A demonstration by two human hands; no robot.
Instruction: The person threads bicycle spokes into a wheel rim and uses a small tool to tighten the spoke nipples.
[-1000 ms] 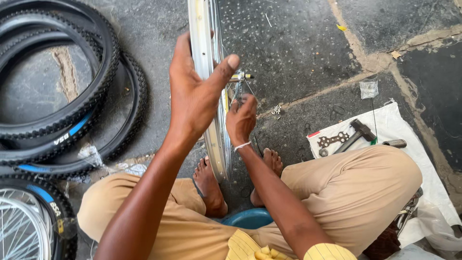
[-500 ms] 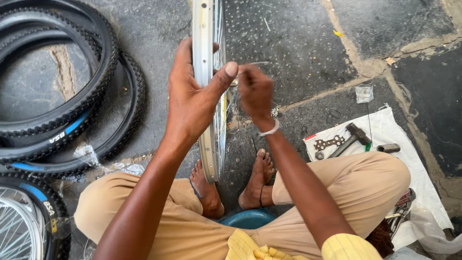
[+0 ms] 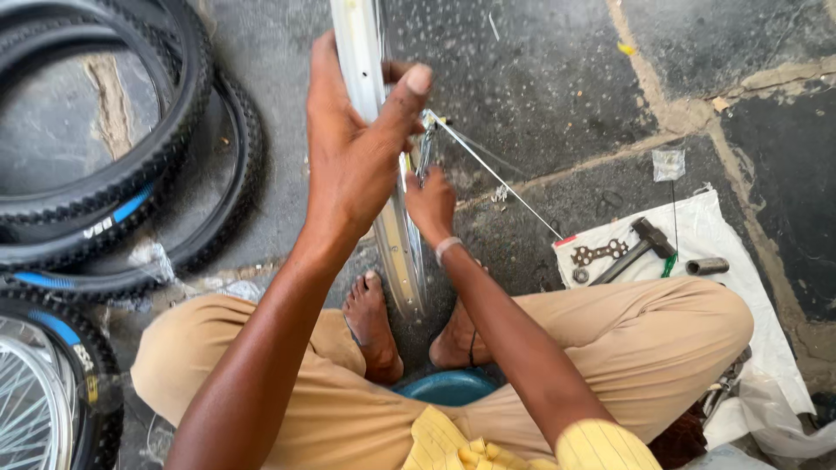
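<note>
Our right hand [image 3: 431, 204] has dropped lower beside the rim [image 3: 396, 235], fingers pinched on a spoke [image 3: 496, 174]; our left hand [image 3: 353, 148] stays clamped around the rim. Right of the rim lies a white sheet [image 3: 723, 235].

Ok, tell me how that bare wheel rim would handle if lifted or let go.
The rim looks like thin metal, so probably stiff and light. It stands on edge, steadied by the left hand, so it would likely roll or topple if released.

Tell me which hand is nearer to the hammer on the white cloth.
Right. The right hand works at the spokes beside the wheel rim, on the hammer's side; the left hand grips the rim, farther away.
</note>
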